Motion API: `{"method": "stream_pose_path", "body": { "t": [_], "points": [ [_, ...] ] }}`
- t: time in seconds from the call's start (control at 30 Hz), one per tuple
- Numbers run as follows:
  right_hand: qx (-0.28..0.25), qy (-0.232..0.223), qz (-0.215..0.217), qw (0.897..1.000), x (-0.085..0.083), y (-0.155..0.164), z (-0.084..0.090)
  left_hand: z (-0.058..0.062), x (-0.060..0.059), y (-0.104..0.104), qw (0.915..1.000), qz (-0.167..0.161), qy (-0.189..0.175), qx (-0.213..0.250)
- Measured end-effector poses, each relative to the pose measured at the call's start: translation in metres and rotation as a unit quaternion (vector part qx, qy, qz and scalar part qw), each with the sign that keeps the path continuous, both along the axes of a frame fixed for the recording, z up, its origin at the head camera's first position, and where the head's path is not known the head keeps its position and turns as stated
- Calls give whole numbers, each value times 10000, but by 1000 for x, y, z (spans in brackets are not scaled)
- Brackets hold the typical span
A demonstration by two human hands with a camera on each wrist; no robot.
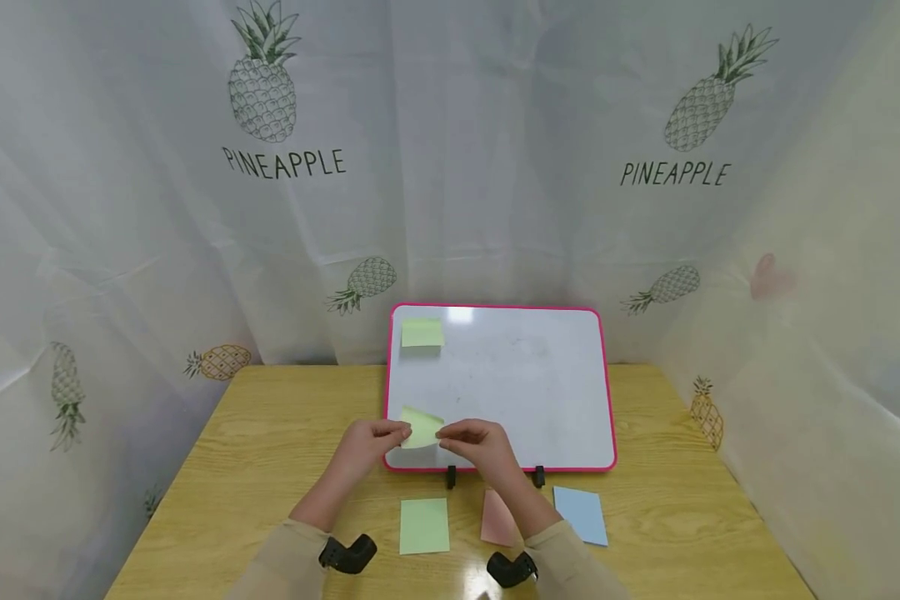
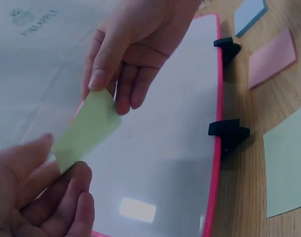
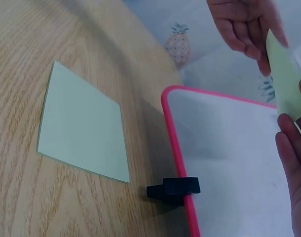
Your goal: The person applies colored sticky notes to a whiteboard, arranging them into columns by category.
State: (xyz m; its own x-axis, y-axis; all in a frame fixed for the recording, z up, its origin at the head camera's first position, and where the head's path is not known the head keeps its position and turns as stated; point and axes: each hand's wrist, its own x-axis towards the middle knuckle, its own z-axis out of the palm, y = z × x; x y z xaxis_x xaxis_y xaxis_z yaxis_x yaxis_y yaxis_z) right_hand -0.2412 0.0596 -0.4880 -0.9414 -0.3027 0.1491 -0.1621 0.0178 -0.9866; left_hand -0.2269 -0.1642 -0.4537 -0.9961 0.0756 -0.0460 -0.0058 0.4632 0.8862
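A single light green sticky note (image 1: pixel 422 428) is stretched between the two hands, in front of the lower left of a pink-framed whiteboard (image 1: pixel 525 383). My left hand (image 1: pixel 371 439) pinches its left edge between thumb and fingers. At the opposite edge, my right hand (image 1: pixel 478 446) pinches it likewise. In the left wrist view the note (image 2: pixel 86 131) hangs tilted over the white surface. Another green sticky note (image 1: pixel 422 332) is stuck at the board's upper left corner, its lower edge casting a shadow.
On the wooden table (image 1: pixel 682 500) before the board lie a green sticky-note pad (image 1: pixel 423 527), a pink pad (image 1: pixel 497 521) partly behind the right forearm, and a blue pad (image 1: pixel 581 515). Black stand feet (image 1: pixel 452 477) hold the board's lower edge. A pineapple-print curtain (image 1: pixel 465 167) hangs behind.
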Motion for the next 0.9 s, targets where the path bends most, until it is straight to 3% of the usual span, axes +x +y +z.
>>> {"method": "stream_pose_path", "body": {
  "t": [0.3,0.47,0.63,0.9],
  "points": [
    [-7,388,-255,9989,-10,-1,17,-4,-17,8,9987,369,252,260],
    [398,348,-645,9965,-32,-6,7,-6,-27,12,9977,455,413,297],
    [637,198,-1060,9921,-51,-13,-3,-11,-38,14,9968,494,617,81],
    [532,83,-1262,9905,-73,-25,-1,-17,-58,15,9906,536,1212,-345]
  ]
}}
